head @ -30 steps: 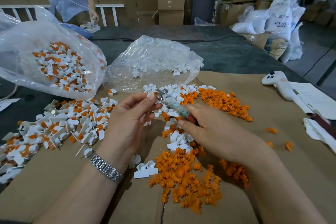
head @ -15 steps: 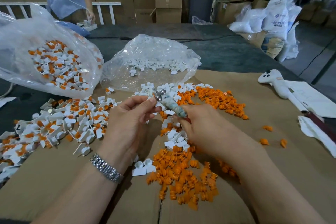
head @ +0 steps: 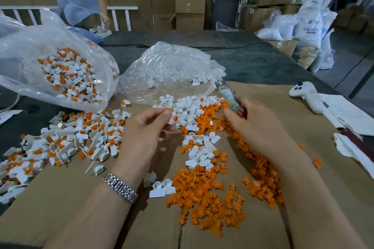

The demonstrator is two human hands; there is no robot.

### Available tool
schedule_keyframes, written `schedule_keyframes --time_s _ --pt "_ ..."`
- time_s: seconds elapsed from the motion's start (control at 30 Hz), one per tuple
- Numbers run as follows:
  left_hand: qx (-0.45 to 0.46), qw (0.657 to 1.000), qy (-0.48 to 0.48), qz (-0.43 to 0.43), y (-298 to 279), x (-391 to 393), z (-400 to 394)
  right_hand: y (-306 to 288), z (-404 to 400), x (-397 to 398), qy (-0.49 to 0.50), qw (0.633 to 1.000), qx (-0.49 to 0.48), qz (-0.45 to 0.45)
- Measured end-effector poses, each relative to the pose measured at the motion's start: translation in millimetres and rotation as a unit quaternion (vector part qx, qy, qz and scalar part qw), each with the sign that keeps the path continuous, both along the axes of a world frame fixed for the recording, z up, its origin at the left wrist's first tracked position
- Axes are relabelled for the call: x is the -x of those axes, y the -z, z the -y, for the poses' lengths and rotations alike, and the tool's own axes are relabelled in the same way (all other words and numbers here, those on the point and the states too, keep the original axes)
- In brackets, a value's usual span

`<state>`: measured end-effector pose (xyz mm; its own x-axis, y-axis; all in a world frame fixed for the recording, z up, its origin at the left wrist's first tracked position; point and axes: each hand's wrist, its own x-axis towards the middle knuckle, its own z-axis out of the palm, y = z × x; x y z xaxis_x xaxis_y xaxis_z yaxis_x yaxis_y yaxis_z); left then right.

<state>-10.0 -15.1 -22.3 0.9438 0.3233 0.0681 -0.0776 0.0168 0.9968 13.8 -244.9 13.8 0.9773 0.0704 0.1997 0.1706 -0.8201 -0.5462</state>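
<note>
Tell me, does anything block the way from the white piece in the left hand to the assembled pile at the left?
Nothing visible does. The left hand pinches the white piece above the cardboard; the assembled pile lies just beside that hand, with no object between.

Both bare forearms come in from the bottom edge and angle toward the middle. The left hand (head: 145, 133) is lifted, its thumb and forefinger pinching a small white cap (head: 174, 118) with an orange insert, the other fingers curled beneath. The right hand (head: 257, 127), apart from it on the right, is curled round a slim hand tool (head: 228, 97) whose tip points up and away.
</note>
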Motion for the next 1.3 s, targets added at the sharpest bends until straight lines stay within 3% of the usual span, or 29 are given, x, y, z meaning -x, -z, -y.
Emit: schedule_keyframes --time_s 0.1,0.17,0.27,0.4,0.53,0.63,0.77,0.87,1.03,1.3 --pt "-0.127 0.989 -0.071 0.0 1.2 -1.2 -4.7 13.6 7.0 -10.5 0.086 0.983 0.163 -0.017" --pt "-0.254 0.959 -0.127 0.008 0.2 -3.0 -12.6 20.8 8.9 -15.0 0.107 0.97 0.216 -0.027" --pt "-0.444 0.874 -0.199 -0.004 -3.6 -1.1 -27.6 30.2 10.0 -20.9 0.114 0.964 0.239 -0.028" --pt "-0.562 0.793 -0.227 -0.055 -6.5 0.4 -35.1 32.2 10.0 -24.7 0.108 0.976 0.189 -0.02" --pt "-0.541 0.828 -0.145 0.004 -10.3 2.0 -26.6 28.5 3.6 -24.3 0.02 0.978 0.191 0.079" --pt "-0.507 0.856 -0.096 0.032 -8.7 4.3 -25.6 33.0 -3.1 -22.9 -0.029 0.964 0.257 0.066" --pt "-0.491 0.868 -0.075 0.02 -8.0 4.0 -32.1 35.7 -7.4 -26.8 -0.026 0.96 0.269 0.073" --pt "-0.502 0.865 -0.012 0.008 -4.1 5.3 -28.7 36.1 -9.7 -28.9 -0.034 0.965 0.246 0.082" --pt "-0.52 0.848 0.082 0.068 -1.4 7.7 -4.6 41.6 -11.1 -30.7 -0.029 0.963 0.253 0.084" --pt "-0.596 0.782 0.17 0.06 1.1 -5.6 19.8 37.9 -9.3 -32.0 -0.044 0.981 0.17 0.088"
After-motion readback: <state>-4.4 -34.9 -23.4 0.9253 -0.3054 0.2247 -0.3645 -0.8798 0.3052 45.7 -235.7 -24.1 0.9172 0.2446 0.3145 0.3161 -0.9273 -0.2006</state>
